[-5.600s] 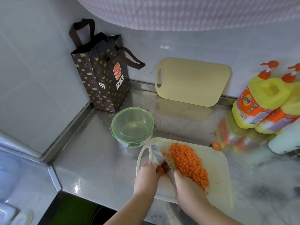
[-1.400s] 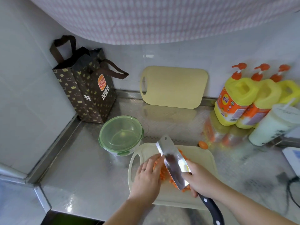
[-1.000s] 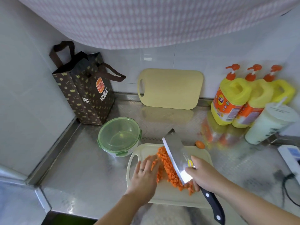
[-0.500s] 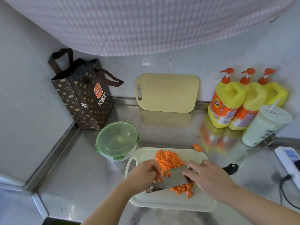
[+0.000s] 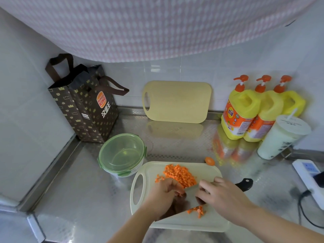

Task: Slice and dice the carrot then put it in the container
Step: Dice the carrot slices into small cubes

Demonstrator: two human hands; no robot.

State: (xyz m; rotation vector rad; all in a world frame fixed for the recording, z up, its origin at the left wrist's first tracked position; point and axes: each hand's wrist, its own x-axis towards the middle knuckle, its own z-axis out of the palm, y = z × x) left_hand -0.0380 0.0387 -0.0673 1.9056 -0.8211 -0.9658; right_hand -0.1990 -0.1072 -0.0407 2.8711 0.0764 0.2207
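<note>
Orange diced carrot point(image 5: 180, 174), beyond left grip point(image 5: 166, 193)

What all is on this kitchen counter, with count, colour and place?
white cutting board: one, front of the steel counter
diced carrot: pile plus small heap, orange, on that board
carrot end: one, orange, counter behind that board
knife: one, black handle, flat on that board
container: one, clear, green lid on, left of board
beige cutting board: one, leaning on back wall
paper bag: one, brown, back left
pump bottles: three, yellow, back right
cup: one, white, beside the bottles
power strip: one, white, far right
left hand: one, at the blade's left end
right hand: one, on the blade near the handle
</note>
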